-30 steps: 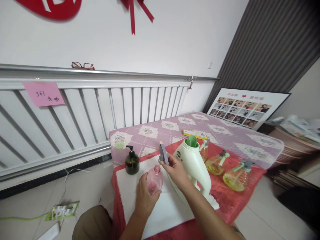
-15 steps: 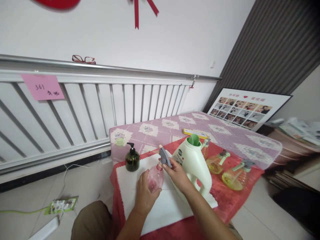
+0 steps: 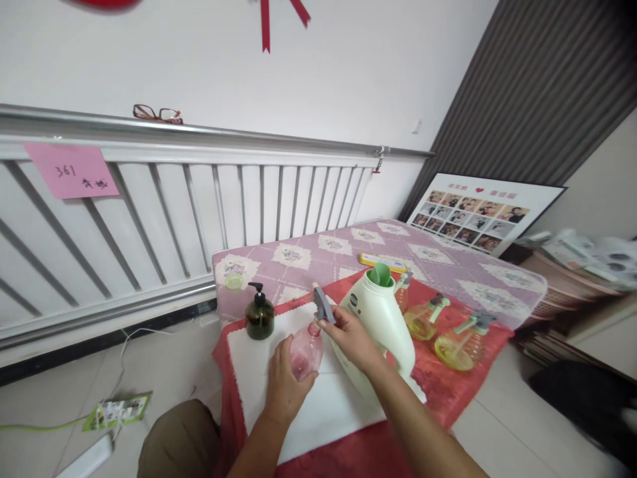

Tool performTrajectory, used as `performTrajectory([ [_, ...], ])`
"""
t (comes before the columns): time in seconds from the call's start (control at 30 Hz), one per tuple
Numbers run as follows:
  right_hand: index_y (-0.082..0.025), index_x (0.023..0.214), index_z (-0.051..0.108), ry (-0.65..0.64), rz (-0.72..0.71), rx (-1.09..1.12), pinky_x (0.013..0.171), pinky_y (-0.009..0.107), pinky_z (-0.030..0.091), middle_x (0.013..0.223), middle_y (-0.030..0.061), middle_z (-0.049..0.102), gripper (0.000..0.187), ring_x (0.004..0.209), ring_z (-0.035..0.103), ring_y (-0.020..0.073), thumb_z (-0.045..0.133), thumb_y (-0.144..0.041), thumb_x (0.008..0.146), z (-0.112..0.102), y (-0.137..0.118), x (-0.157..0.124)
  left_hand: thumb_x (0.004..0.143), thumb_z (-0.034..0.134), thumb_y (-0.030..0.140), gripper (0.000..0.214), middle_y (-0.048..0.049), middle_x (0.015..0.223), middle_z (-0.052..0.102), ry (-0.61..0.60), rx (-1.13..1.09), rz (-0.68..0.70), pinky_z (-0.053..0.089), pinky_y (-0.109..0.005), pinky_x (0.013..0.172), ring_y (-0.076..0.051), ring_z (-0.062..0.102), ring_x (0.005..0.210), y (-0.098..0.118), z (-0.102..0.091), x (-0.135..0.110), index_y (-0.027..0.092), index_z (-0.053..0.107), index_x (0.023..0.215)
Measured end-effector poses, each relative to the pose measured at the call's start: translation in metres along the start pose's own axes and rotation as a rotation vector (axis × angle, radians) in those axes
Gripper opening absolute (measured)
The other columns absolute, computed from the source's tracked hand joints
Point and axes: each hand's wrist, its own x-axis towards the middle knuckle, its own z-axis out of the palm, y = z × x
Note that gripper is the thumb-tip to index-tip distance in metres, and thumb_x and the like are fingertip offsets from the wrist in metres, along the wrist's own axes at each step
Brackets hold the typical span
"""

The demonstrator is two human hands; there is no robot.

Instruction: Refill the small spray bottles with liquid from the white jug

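My left hand (image 3: 287, 385) is wrapped round a clear pink bottle (image 3: 305, 352) standing over the white cloth (image 3: 323, 415). At the bottle's neck, my right hand (image 3: 351, 338) grips a grey spray head (image 3: 323, 307) between thumb and fingers. Whether the spray head is threaded on, I cannot tell. Just beyond the right hand stands a large pale green jug (image 3: 385, 318) with a green cap or funnel-like piece (image 3: 379, 273) in its mouth. To the left is a dark green pump bottle (image 3: 260, 315) with a black pump.
Spray bottles with yellow liquid (image 3: 454, 350) stand on the red cloth (image 3: 450, 398) at the right, partly behind the jug. A yellow flat case (image 3: 383, 263) and a small pale green lid (image 3: 233, 282) lie on the patterned cover (image 3: 333, 244). A radiator (image 3: 253, 206) runs behind.
The view has shifted slightly, moving the scene a little left and up. Both hands keep their hold on the bottle and spray head; the right fingers have turned slightly around the head.
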Motion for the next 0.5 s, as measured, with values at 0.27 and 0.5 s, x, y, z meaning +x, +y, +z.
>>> performTrajectory([
  [0.27, -0.021, 0.094, 0.065, -0.024, 0.009, -0.024, 0.082, 0.036, 0.05, 0.09, 0.0028, 0.07, 0.023, 0.086, 0.064, 0.0207, 0.063, -0.04, 0.08, 0.007, 0.014, -0.005, 0.064, 0.069, 0.027, 0.079, -0.0135, 0.129, 0.051, 0.017, 0.012, 0.021, 0.041, -0.044, 0.103, -0.029, 0.05, 0.12, -0.003, 0.002, 0.0, 0.017, 0.035, 0.135],
  [0.5, -0.022, 0.099, 0.063, -0.064, -0.011, -0.086, 0.081, 0.035, 0.051, 0.094, 0.0032, 0.07, 0.025, 0.089, 0.064, 0.0218, 0.062, -0.039, 0.081, 0.004, 0.021, -0.004, 0.066, 0.068, 0.027, 0.079, -0.0139, 0.133, 0.048, 0.012, 0.021, 0.015, 0.038, -0.045, 0.106, -0.029, 0.046, 0.124, -0.004, 0.003, -0.001, 0.018, 0.032, 0.136],
])
